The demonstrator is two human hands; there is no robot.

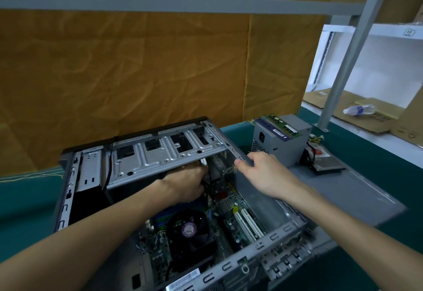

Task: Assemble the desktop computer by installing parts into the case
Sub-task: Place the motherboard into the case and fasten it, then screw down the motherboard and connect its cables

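An open grey computer case lies on the green table, its motherboard and black CPU fan exposed. My left hand reaches inside under the drive-bay frame, its fingers closed around black cables; the fingertips are hidden. On the case's upper right corner edge rests my right hand, gripping it. A grey power supply stands outside the case at the back right, with a green RAM stick lying on top.
The grey side panel lies flat to the right of the case, with a drive and cables on it. An orange cloth hangs behind. Cardboard and a plastic bottle lie at the far right beside a grey post.
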